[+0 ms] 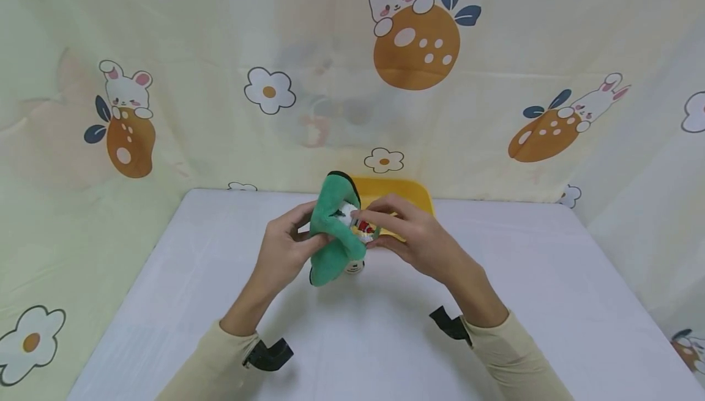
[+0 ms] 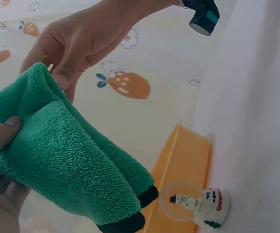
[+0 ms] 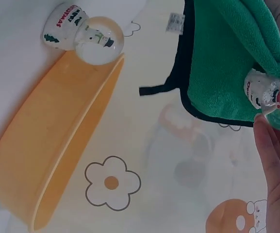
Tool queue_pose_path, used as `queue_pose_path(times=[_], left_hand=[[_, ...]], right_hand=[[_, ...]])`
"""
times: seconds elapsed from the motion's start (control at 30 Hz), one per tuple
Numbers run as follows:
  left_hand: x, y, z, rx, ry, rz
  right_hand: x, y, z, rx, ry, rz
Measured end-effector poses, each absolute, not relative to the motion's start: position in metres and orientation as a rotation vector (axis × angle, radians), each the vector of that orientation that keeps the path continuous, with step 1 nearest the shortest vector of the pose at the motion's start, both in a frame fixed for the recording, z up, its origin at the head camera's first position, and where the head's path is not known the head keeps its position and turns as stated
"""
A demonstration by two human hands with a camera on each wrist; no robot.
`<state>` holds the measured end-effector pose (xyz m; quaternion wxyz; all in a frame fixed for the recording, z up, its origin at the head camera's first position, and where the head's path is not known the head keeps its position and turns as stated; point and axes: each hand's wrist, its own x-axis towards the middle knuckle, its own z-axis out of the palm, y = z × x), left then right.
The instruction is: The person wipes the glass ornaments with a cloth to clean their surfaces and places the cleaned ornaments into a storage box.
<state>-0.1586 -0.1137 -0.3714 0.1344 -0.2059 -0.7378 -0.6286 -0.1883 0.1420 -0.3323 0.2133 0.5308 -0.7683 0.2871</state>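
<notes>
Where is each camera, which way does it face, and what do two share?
Head: on the head, looking forward and down at a green towel and held snow globe; left hand, right hand and both sleeves show.
Left wrist: on that wrist, facing the towel with a yellow tray beyond; both hands show.
Right wrist: on that wrist, facing the held snow globe, towel and tray; parts of both hands show.
Shared: both wrist views show a snowman globe standing by the tray.

Seeing green on black-trimmed plush cloth, red-lettered white on the held, clear-domed globe, yellow-orange on the far smooth tub, flower print across the cream fabric backdrop!
</notes>
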Motion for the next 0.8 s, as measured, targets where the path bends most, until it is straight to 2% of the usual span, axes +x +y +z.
queue_pose_path(times=[0.4, 0.8], left_hand=[[-0.1595, -0.1146, -0.3671, -0.57, -2.207, -1.884], [-0.156, -0.1125, -0.3696, -0.669, -2.117, -1.79]], right_hand=[[-0.1873, 0.1421, -0.3328, 1.468, -2.087, 0.608], [-0.183, 0.1423, -0.3376, 1.396, -2.167, 0.992]])
